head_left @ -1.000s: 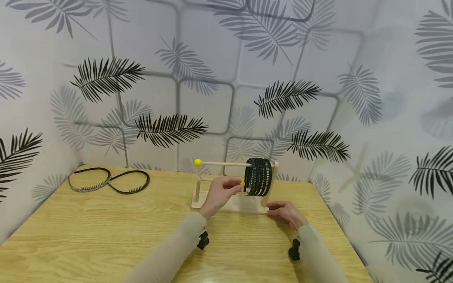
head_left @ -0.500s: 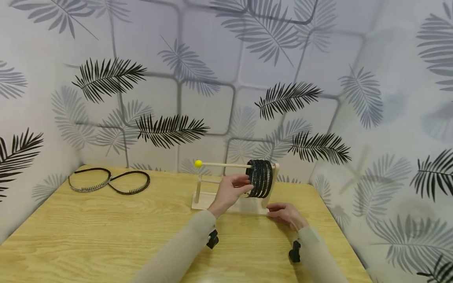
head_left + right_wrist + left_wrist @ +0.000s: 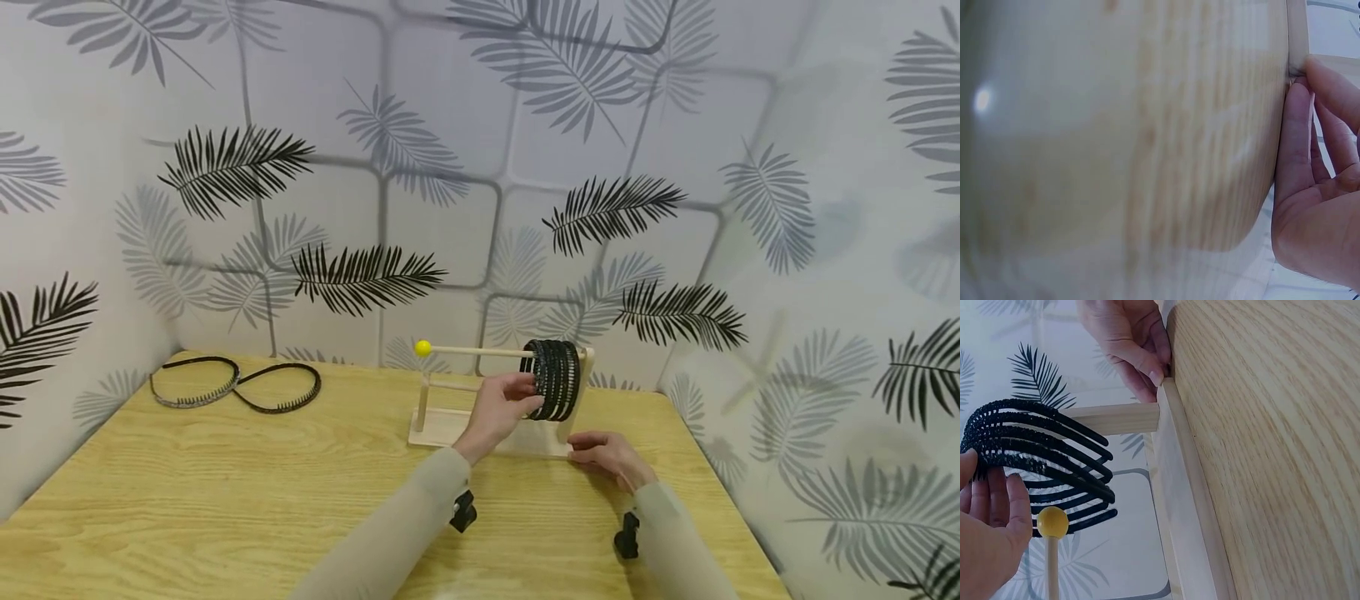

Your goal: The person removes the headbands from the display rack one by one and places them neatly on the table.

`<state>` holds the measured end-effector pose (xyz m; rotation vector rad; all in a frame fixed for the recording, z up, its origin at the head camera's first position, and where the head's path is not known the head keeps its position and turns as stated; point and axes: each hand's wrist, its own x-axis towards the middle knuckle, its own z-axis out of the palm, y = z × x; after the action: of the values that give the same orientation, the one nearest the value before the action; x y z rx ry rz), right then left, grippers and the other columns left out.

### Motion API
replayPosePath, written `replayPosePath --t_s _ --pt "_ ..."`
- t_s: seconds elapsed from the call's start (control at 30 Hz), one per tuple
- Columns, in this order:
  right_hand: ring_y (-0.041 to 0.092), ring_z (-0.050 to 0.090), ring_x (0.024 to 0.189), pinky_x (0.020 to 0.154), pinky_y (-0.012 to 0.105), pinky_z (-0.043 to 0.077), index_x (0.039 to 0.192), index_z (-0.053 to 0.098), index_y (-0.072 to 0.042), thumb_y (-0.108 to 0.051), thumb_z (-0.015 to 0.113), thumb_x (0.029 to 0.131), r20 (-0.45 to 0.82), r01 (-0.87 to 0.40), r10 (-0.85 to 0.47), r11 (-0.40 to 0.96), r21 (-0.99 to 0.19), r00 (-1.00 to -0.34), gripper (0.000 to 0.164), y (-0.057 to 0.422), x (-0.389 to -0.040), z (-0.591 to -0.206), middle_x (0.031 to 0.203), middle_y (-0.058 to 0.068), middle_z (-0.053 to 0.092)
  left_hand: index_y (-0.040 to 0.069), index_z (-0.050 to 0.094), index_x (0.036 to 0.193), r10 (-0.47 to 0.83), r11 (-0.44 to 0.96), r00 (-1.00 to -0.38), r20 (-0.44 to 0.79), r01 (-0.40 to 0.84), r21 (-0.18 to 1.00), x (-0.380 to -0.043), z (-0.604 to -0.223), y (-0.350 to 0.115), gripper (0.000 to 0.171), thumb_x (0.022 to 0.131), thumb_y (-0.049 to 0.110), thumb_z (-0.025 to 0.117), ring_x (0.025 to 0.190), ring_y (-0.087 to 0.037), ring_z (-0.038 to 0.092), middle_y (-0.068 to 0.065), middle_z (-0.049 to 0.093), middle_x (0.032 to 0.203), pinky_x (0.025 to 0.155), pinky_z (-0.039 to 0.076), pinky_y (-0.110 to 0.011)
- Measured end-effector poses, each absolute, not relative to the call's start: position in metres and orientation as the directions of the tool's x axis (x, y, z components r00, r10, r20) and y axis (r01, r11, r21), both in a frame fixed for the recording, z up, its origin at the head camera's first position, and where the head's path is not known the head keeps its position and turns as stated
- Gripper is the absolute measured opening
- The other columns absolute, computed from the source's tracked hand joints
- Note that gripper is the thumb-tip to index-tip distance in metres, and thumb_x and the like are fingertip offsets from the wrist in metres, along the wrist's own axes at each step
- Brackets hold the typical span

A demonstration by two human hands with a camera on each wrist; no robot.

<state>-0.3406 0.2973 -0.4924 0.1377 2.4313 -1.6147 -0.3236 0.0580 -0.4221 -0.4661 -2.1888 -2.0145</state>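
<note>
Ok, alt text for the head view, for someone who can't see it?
The left hand grips the left end of a row of black headbands hung on a wooden stand, while the right hand holds the right end of its base. Two more toothed headbands lie toward the back left of the wooden table.

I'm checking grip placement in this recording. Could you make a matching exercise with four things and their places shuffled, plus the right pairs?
Things:
1. Left grip
2. Right grip
3. Yellow ball in the head view
4. Two loose headbands

Places:
A. Tip of the upper rod
B. One end of the stand base
C. On the tabletop
D. At the racked headbands

Pairs: 1-D, 2-B, 3-A, 4-C
</note>
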Motion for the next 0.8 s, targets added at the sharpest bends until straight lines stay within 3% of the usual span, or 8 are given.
replayPosePath --t_s 0.1,0.33,0.8 --pt "0.006 0.067 0.087 0.080 0.027 0.058 0.124 0.064 0.004 -0.004 0.071 0.087 -0.239 0.205 -0.040 0.392 -0.897 -0.970 0.038 0.296 -0.340 -0.493 0.114 0.012 0.071 0.004 0.070 0.117 0.133 0.101 -0.942 0.308 0.322 0.941 -0.323 -0.424 0.057 0.028 0.089 0.007 0.072 0.095 -0.022 0.066 -0.012 0.071 0.103 0.074 0.055 -0.027" --pt "0.006 0.067 0.087 0.080 0.027 0.058 0.125 0.064 0.004 -0.005 0.072 0.087 -0.242 0.205 -0.042 0.399 -0.894 -0.969 0.040 0.296 -0.341 -0.495 0.115 0.013 0.071 0.002 0.066 0.122 0.143 0.121 -0.934 0.327 0.344 0.931 -0.320 -0.424 0.048 0.031 0.092 0.006 0.068 0.100 -0.023 0.063 -0.012 0.069 0.106 0.083 0.053 -0.034" --pt "0.005 0.067 0.088 0.081 0.026 0.057 0.128 0.062 0.003 -0.008 0.072 0.089 -0.248 0.198 -0.071 0.414 -0.888 -0.966 0.042 0.298 -0.341 -0.492 0.120 0.012 0.069 0.003 0.062 0.127 0.158 0.121 -0.922 0.353 0.373 0.920 -0.318 -0.428 0.017 0.034 0.093 0.005 0.065 0.098 -0.022 0.062 -0.012 0.067 0.104 0.082 0.052 -0.033"
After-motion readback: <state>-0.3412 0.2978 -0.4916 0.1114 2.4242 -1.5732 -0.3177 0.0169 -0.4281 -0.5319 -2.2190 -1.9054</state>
